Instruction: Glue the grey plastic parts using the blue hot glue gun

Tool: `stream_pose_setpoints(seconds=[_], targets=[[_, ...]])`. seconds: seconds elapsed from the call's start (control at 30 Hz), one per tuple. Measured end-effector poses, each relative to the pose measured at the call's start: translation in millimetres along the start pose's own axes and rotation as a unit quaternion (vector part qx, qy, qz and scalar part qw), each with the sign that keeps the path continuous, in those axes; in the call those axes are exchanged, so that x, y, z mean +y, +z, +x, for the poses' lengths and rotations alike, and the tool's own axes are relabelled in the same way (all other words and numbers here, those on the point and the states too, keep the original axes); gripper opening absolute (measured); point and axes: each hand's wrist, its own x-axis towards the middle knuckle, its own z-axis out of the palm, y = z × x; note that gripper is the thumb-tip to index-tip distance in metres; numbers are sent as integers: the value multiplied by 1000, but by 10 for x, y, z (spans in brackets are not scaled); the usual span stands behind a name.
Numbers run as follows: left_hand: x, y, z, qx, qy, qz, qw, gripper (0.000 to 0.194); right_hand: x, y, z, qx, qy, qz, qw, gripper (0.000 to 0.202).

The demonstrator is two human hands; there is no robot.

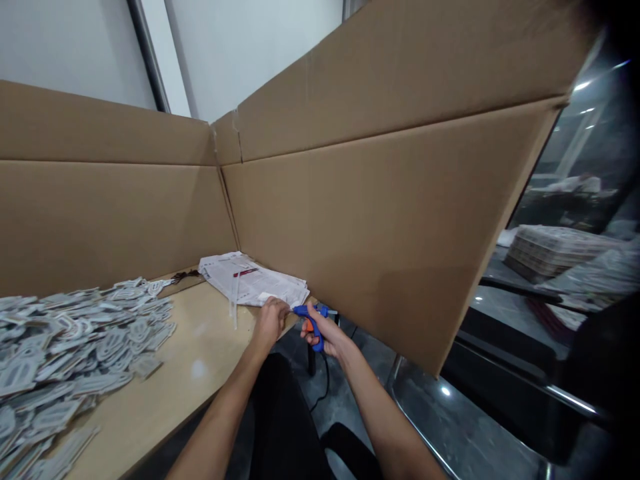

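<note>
And here on the left a brown cardboard panel meets a second, taller cardboard sheet at the corner, with a pale wall rising behind them both! Down on the light tabletop there's a slim red pen lying across printed paper, a dark tangle of cord just beside it. Over to the far right, a black chair with shiny metal tubing stands on the glossy grey floor, a strapped-looking stack beyond it, crumpled clear plastic alongside.
</note>
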Motion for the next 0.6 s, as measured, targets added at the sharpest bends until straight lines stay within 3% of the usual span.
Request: stream_pose_setpoints(seconds=[0.13,0.37,0.53,0.6], targets=[[5,-10,35,-2,-5,-16,1000,30,-31,-29,-26,-19,2,-22,1000,66],[38,-34,83,-3,-41,-40,998,26,-11,-45,-45,-36,-90,-175,980,61],[25,3,99,2,-61,-46,997,25,-32,-95,-112,-19,-209,-338,917,51],[28,9,103,7,-71,-48,996,24,-37,-120,-130,-29,-223,-370,901,51]])
